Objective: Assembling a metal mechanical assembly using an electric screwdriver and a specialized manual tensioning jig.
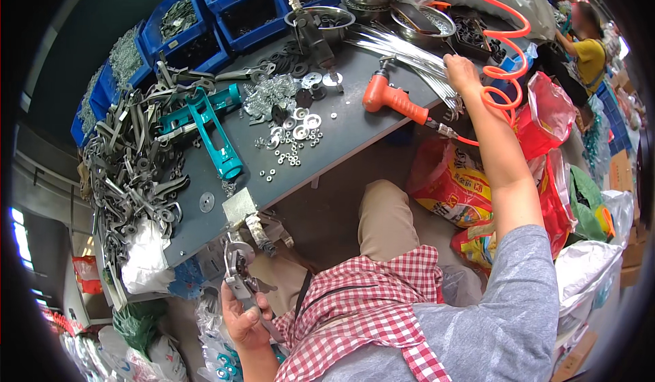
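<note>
My left hand (247,319) is closed around a grey metal trigger handle (240,278), upright, with a round disc at its top. This handle stands close to a bench-edge fixture (240,208) with a pale square plate. Over at the far right of the bench, my right hand (462,73) has its fingers curled together at the ends of a bundle of thin silver rods (409,53); whether a rod is pinched there is too small to tell. Left of that hand lies an orange-red pneumatic driver (392,99). Two teal open frames (213,136) lie crossed mid-bench.
Grey metal levers (133,163) are heaped on the left. Springs (271,95), washers (300,131) and nuts (290,157) lie mid-bench. Blue bins (247,23) and metal bowls (334,19) line the back. A coiled orange hose (508,35) hangs right, above red bags (546,119). Another person (588,54) works far right.
</note>
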A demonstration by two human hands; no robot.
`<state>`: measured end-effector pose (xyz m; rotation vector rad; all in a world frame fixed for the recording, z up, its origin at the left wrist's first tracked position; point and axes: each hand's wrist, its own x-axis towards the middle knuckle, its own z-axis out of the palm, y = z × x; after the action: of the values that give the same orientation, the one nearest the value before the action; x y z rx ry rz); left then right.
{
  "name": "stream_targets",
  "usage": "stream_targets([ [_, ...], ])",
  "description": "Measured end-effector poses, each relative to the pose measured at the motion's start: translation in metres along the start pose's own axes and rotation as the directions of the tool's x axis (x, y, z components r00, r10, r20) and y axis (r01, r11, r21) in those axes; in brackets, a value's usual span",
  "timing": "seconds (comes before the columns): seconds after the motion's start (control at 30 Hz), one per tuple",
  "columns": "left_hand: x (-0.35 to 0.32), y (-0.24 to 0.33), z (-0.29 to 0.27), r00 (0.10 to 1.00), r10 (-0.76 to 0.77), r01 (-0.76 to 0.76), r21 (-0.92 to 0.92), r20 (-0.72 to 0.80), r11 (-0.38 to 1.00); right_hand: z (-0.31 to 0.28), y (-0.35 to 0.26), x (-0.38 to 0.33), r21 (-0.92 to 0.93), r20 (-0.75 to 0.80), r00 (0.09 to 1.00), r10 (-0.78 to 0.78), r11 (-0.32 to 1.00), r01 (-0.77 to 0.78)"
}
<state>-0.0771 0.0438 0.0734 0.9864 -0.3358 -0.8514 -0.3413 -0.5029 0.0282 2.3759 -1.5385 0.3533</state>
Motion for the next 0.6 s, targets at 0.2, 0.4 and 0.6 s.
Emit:
stream_targets([
  [0.2,0.008,-0.003,0.002,0.998,-0.051,0.051,-0.009,0.027,0.999,-0.019,0.012,-0.024,0.081,-0.403,0.911,-0.086,0.988,0.13],
  [0.4,0.012,-0.005,-0.003,0.997,-0.041,0.037,-0.067,-0.061,0.997,-0.064,-0.059,-0.125,0.908,0.42,0.905,0.072,-0.015,-0.42],
  [0.6,0.021,0.005,-0.005,0.991,-0.072,0.073,0.0,-0.114,0.997,-0.063,-0.145,-0.205,0.527,0.642,0.767,-0.002,-0.725,-0.443],
])
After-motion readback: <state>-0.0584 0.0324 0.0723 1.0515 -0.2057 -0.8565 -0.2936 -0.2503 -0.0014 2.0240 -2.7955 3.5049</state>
